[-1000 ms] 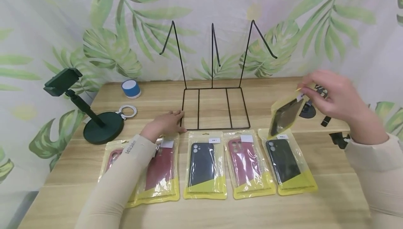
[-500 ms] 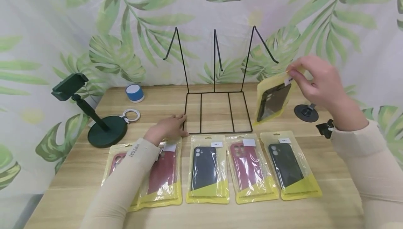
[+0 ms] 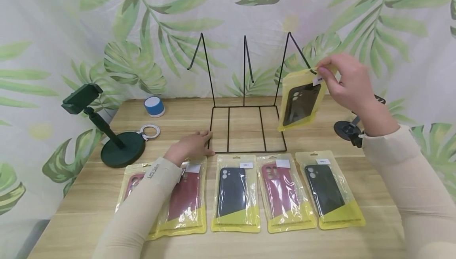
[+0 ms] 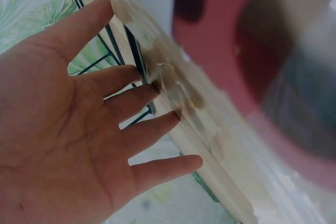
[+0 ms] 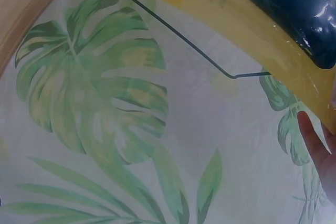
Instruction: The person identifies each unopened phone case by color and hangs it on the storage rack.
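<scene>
My right hand (image 3: 347, 83) pinches the top edge of a yellow-edged clear bag with a dark phone case (image 3: 300, 103) in it. The bag hangs tilted, its top right at the tip of the right hook on the black wire rack (image 3: 244, 106). In the right wrist view, the bagged phone case (image 5: 299, 11) overlaps a wire of the rack. My left hand (image 3: 190, 146) rests with extended fingers at the left side of the rack's base. Spread fingers (image 4: 152, 132) show in the left wrist view, beside a blurred bagged red phone case (image 4: 210, 35).
Bagged phone cases lie in a row in front of the rack: red (image 3: 185, 199), black (image 3: 230, 195), red (image 3: 281, 191), black (image 3: 325, 189). Another red one is partly under the left sleeve. A green phone stand (image 3: 122, 150), white cable (image 3: 151, 131) and blue speaker (image 3: 154, 106) stand left; a black stand (image 3: 344, 130) is right.
My right hand has carried the bagged dark phone case left and up to the rack's right hook. My left hand stays at the rack's base. The head view has shifted slightly.
</scene>
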The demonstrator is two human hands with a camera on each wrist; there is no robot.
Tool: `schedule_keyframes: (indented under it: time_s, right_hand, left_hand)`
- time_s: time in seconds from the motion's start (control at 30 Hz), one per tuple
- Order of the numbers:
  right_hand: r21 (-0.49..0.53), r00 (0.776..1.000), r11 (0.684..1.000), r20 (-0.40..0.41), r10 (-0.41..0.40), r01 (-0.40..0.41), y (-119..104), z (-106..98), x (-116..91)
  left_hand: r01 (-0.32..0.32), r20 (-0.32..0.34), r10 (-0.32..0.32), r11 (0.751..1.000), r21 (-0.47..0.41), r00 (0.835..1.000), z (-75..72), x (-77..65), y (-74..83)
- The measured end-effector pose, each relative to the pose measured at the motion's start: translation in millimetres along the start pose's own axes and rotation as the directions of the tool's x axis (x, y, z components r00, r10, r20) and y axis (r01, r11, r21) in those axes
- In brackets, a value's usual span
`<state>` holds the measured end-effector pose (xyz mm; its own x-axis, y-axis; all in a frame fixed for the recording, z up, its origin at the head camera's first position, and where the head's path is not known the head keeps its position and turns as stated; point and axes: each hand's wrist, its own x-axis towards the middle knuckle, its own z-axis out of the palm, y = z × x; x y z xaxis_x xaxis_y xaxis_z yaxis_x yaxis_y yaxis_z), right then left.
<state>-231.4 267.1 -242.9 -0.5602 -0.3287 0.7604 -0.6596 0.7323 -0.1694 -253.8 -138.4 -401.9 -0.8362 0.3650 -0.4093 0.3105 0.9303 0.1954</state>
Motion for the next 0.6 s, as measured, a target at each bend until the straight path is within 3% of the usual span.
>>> schedule_keyframes:
  time_s: [0.23, 0.6]
  right_hand:
    - [-0.027, 0.990, 0.993, 0.074, 0.120, -0.119, 2, 10, 11]
    - [-0.116, 0.959, 0.969, 0.160, 0.235, -0.218, 16, 25, 35]
  left_hand:
    - [-0.007, -0.006, 0.007, 1.000, 0.018, 1.000, 0.1, -0.4, -0.1]
    - [-0.001, -0.008, 0.001, 1.000, 0.025, 1.000, 0.9, -0.8, -0.5]
